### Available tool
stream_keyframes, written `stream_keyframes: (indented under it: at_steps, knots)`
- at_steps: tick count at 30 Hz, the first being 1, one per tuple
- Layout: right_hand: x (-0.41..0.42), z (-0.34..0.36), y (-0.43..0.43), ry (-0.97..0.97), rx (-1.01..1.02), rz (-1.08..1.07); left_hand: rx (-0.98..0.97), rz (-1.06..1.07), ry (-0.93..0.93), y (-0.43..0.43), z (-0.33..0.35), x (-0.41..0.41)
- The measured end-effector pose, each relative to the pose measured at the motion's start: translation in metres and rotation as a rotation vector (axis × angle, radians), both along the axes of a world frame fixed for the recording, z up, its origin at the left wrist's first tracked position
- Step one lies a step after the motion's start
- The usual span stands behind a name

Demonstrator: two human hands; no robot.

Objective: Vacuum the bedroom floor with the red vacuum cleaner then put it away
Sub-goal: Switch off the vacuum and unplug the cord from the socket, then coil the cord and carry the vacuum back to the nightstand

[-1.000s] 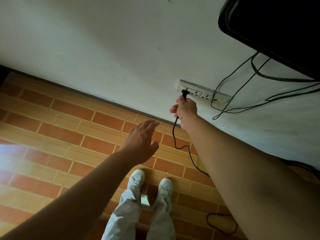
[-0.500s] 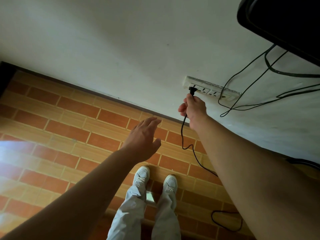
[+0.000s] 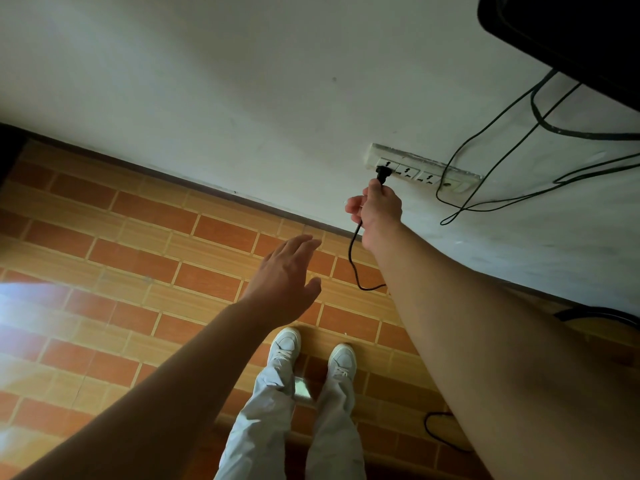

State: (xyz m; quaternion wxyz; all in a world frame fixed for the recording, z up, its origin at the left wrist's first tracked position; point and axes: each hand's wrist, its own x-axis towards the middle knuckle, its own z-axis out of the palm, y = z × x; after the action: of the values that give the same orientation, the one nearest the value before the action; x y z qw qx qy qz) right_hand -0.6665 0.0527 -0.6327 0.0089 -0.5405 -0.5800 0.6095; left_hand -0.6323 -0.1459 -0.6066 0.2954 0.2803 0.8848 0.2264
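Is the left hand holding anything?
No, the left hand hangs over the floor with straight, empty fingers; only the right hand holds the plug.

A plain white wall [image 3: 225, 81] meets a floor [image 3: 138, 268] of orange and tan brick-pattern tiles along a dark skirting [image 3: 173, 177]. At far right a dark furniture edge [image 3: 571, 36] overhangs, with black cables [image 3: 595, 134] hanging beneath. Bright glare [image 3: 27, 317] washes the left floor.

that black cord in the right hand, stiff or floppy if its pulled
Probably floppy: the black cord sags in a loose curve below the right hand. Likely light, since it is thin. The plug at the socket strip looks rigid.
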Motion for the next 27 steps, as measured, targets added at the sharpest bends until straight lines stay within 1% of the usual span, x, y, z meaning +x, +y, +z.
stream_keyframes:
  at_steps: [3,5,9,14,18,22,27]
  knots:
    - [0.016,0.000,0.000,-0.032,-0.040,0.009,0.004,-0.007,0.005,-0.004,-0.001,0.002]
    - [0.041,-0.003,-0.009,-0.059,-0.106,0.026,0.005,-0.004,0.009,-0.007,-0.001,0.002]
    - [0.079,0.003,-0.030,0.006,-0.159,0.167,0.015,-0.014,-0.002,-0.011,0.003,0.006]
    - [0.123,0.042,-0.034,0.008,-0.160,0.137,0.013,-0.069,-0.020,-0.018,0.025,0.023]
    - [0.168,0.084,-0.037,-0.019,-0.146,0.040,0.016,-0.160,-0.026,-0.018,0.056,0.051]
    - [0.224,0.124,-0.033,0.010,-0.166,-0.126,0.036,-0.282,-0.044,-0.010,0.084,0.084]
    - [0.294,0.153,-0.014,0.036,-0.147,-0.317,0.053,-0.468,-0.029,0.017,0.109,0.122]
